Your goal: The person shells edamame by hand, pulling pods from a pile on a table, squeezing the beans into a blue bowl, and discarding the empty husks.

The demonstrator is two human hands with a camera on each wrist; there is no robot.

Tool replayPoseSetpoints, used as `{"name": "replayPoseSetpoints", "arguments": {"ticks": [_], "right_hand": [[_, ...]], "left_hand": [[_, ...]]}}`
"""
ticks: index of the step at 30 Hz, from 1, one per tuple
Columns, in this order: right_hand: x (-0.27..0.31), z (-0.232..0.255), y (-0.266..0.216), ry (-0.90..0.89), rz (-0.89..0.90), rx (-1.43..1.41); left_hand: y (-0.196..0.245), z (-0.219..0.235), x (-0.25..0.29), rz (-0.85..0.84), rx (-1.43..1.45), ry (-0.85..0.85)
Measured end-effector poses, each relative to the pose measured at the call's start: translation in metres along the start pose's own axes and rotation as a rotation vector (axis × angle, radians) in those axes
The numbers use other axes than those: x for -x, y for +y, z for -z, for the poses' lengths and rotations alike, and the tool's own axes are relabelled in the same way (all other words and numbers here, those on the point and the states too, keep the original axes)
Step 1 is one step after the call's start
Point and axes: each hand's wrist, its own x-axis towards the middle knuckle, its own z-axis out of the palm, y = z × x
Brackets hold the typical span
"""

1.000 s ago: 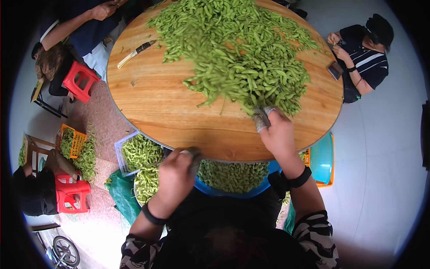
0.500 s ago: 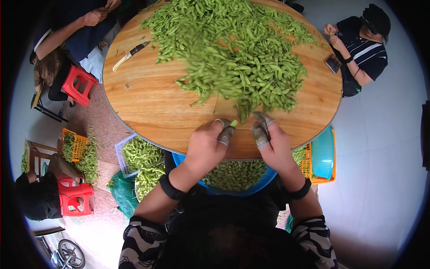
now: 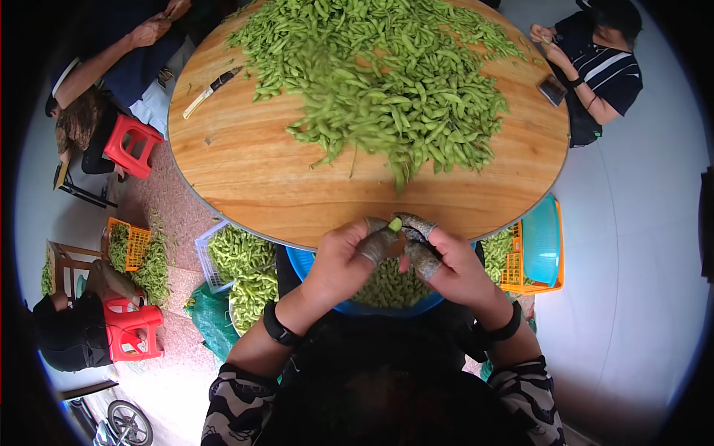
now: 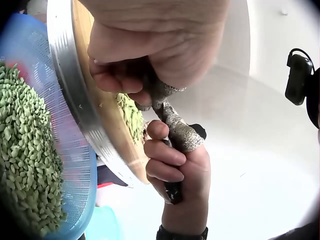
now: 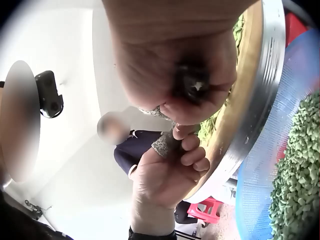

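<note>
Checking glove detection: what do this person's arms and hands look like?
Left hand and right hand: grey, speckled covers on some fingers, others bare. Black wristbands on both arms. Black-and-white, wavy-patterned sleeves further up.

Head above, wrist views close — hands (image 3: 341,262) (image 3: 458,269) shared.

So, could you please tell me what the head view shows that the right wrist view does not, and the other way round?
Only the head view shows the knife-like tool on the table and a green pod pinched by the left hand. Only the right wrist view shows the dark object in the palm of the right hand and the mesh of the blue basket. Both show the two hands, piled pods and shelled beans.
</note>
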Motion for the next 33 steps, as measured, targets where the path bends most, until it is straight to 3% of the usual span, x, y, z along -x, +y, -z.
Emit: {"name": "replayPoseSetpoints", "arguments": {"ticks": [1, 3, 4, 5, 6, 7, 9, 10, 12, 14, 16, 18, 19, 21, 25, 27, 28, 30, 31, 33], "right_hand": [[0.001, -0.001, -0.001, 0.004, -0.011, -0.01], [0.001, -0.003, -0.002, 0.009, -0.03, -0.03], [0.001, -0.005, -0.002, 0.013, -0.05, -0.05], [0.002, -0.007, 0.0, 0.014, -0.051, -0.052], [0.003, -0.009, 0.003, 0.002, -0.131, -0.199], [0.004, -0.01, 0.005, -0.01, -0.21, -0.346], [0.008, -0.012, 0.011, -0.04, -0.297, -0.508], [0.011, -0.014, 0.013, -0.072, -0.385, -0.669], [0.018, -0.013, 0.003, -0.115, -0.404, -0.764], [0.02, -0.015, 0.0, -0.157, -0.415, -0.863], [0.02, -0.017, 0.0, -0.137, -0.496, -0.733], [0.026, -0.026, 0.001, -0.106, -0.486, -0.66], [0.028, -0.03, 0.002, -0.079, -0.476, -0.588], [0.029, -0.033, 0.003, -0.086, -0.429, -0.502], [0.029, -0.032, 0.018, -0.123, -0.361, -0.302], [0.03, -0.028, 0.013, -0.114, -0.353, -0.308], [0.031, -0.028, 0.012, -0.106, -0.347, -0.317], [0.033, -0.027, 0.016, -0.112, -0.368, -0.323], [0.034, -0.027, 0.018, -0.121, -0.384, -0.325], [0.037, -0.03, 0.019, -0.113, -0.378, -0.385]], "left_hand": [[0.002, 0.0, 0.001, 0.0, 0.0, -0.001], [0.009, 0.001, 0.003, -0.341, -0.457, 0.051], [0.011, 0.0, 0.006, -0.341, -0.457, 0.051], [0.013, -0.003, 0.011, -0.441, -0.712, 0.088], [0.014, -0.004, 0.016, -0.54, -0.968, 0.124], [0.008, -0.004, 0.017, -0.539, -0.968, 0.121], [-0.007, -0.002, 0.017, -0.414, -0.578, 0.104], [-0.008, 0.001, 0.02, -0.411, -0.576, 0.102], [-0.002, 0.008, 0.025, 0.324, 0.479, -0.113], [0.001, 0.01, 0.028, 0.303, 0.378, -0.148], [0.001, 0.009, 0.03, 0.277, 0.277, -0.188], [0.0, 0.007, 0.032, -0.521, -0.787, -0.012], [0.0, 0.006, 0.035, -0.521, -0.788, -0.011], [0.003, 0.007, 0.042, -0.585, -1.168, -0.055], [-0.009, 0.0, 0.041, -0.589, -1.219, 0.043], [-0.011, -0.002, 0.045, -0.388, -0.977, -0.014], [-0.015, -0.002, 0.046, -0.384, -0.975, -0.019], [-0.019, -0.002, 0.045, -0.387, -0.604, 0.025], [-0.015, 0.0, 0.044, -0.382, -0.602, 0.024], [-0.002, 0.009, 0.042, 0.403, 0.126, -0.202]]}}
